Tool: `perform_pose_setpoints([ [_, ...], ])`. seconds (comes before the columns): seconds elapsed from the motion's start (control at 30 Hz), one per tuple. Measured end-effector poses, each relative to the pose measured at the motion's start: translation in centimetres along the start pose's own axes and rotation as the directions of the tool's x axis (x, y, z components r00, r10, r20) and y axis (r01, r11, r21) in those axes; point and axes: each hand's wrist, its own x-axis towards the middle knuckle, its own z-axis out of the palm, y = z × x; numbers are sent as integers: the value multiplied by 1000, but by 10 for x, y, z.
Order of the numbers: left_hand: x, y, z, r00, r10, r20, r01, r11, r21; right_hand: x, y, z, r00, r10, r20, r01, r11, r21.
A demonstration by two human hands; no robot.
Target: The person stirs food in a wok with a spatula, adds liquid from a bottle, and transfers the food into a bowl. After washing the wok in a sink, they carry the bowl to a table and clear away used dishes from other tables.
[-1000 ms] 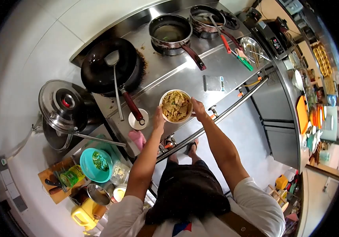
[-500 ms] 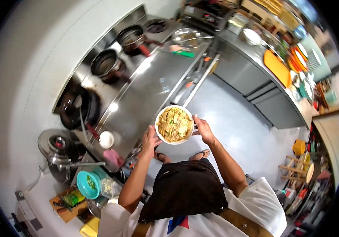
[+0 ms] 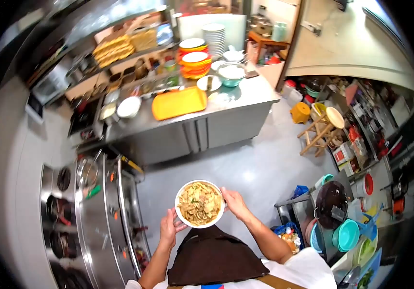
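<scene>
A white bowl [image 3: 177, 210] heaped with yellowish-brown cooked food, maybe noodles, is held level in front of the dark apron. My left hand [image 3: 169, 226] supports it at its lower left side, fingers against the wall. On the right side my right hand [image 3: 235, 202] grips the rim, thumb near the top edge. The food [image 3: 199, 203] has a few green bits on it. Beneath the bowl is the grey floor, and no other object touches either hand.
Ahead stands a steel counter [image 3: 231, 127] with an orange tray [image 3: 180, 103], stacked plates [image 3: 214, 38] and a white bowl [image 3: 128, 107]. The stove counter [image 3: 91, 216] with pans runs along the left. To the right are a wooden stool [image 3: 318, 130], turquoise basins [image 3: 346, 235] and crowded shelves.
The view has swung right, from the stove counter to the steel counter with plates. Both hands still hold the bowl, which sits lower in view.
</scene>
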Motion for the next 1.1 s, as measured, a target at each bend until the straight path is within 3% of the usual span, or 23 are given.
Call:
perform_pose_setpoints([
  [0.07,33,13,48,990,-61,131,46,993,111,3,-6,-47,986,9,-166,-3,999,37],
  [0.2,118,28,155,949,-156,275,98,972,215,37,-5,-152,946,54,-318,-12,991,133],
  [0.3,172,35,246,917,-225,330,146,957,249,48,-33,-226,885,73,-460,5,986,167],
  [0.37,209,48,314,892,-246,378,153,954,258,61,-48,-280,789,118,-602,-27,987,158],
  [0.43,240,57,371,829,-272,488,124,941,314,70,-53,-331,740,174,-650,-88,983,163],
  [0.5,275,59,426,795,-303,526,115,926,360,86,-62,-378,696,136,-705,66,966,252],
  [0.7,374,68,599,672,-378,637,73,889,451,154,-78,-525,552,159,-818,123,956,268],
  [0.87,448,55,717,739,-345,579,118,912,394,236,-73,-670,586,41,-809,-26,999,32],
  [0.93,477,54,755,791,-268,549,102,944,315,262,-82,-721,633,-9,-774,-6,1000,-16],
  [0.97,486,62,778,834,-313,454,170,929,329,292,-97,-749,666,-68,-743,34,998,-61],
  [1.0,500,66,794,851,-289,440,166,941,296,307,-135,-764,715,9,-699,40,998,53],
  [1.1,554,78,841,900,-228,373,162,966,199,387,-169,-832,813,-104,-573,87,995,-56],
])
